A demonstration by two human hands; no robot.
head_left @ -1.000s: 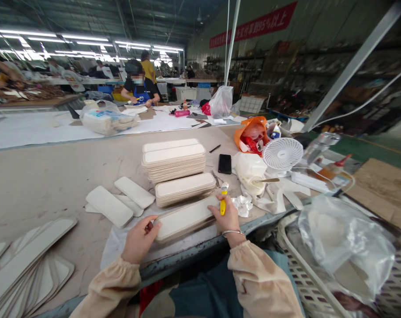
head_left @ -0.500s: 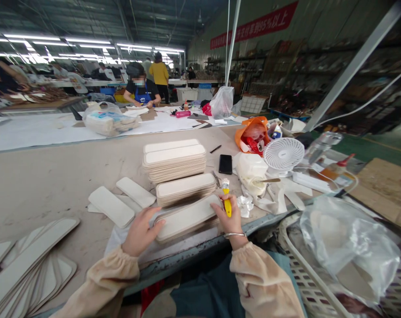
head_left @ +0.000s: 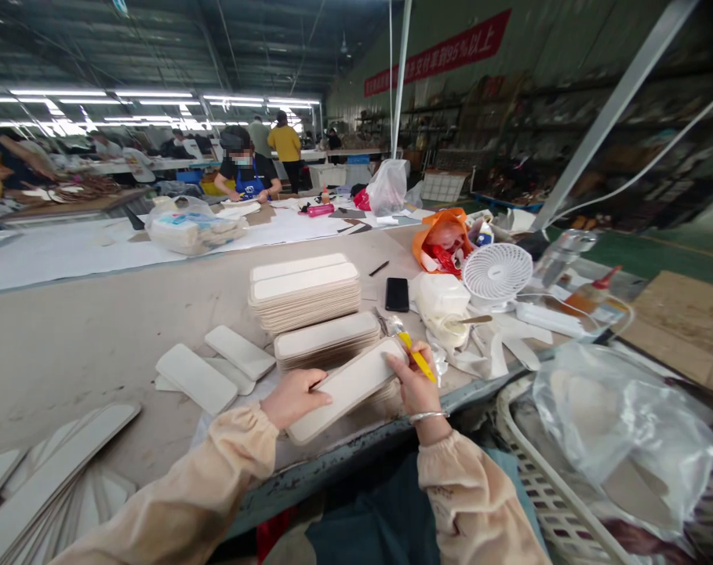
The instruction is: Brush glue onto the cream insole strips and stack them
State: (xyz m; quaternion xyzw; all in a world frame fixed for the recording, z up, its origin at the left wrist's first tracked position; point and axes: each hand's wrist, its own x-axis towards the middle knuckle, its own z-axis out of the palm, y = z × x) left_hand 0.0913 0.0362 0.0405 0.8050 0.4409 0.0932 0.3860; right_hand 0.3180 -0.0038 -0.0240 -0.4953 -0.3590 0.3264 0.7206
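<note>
A long off-white panel with rounded corners (head_left: pixel 356 380) is tilted over the table edge, held between my two hands. My left hand (head_left: pixel 297 396) is closed on its left part, thumb on top. At the right end, my right hand (head_left: pixel 416 384) pinches the panel and also keeps a yellow-handled brush (head_left: pixel 422 362) between its fingers, bristles pointing up and left. More panels show partly beneath the held one. Just behind it stands a low stack of similar panels (head_left: pixel 326 333), and beyond that a taller stack (head_left: pixel 306 286).
Loose panels (head_left: pixel 197 378) lie to the left, with a fanned pile (head_left: pixel 56 463) nearer me. A phone (head_left: pixel 397 295), a white tub (head_left: pixel 444 302), a fan (head_left: pixel 497 275) and an orange bag (head_left: pixel 441 239) stand right. A plastic basket (head_left: pixel 521 455) borders the table. A co-worker (head_left: pixel 247 173) sits opposite.
My left hand has moved right and closed on the panel, which is now lifted and more tilted. The brush in my right hand has swung from upright to slanting.
</note>
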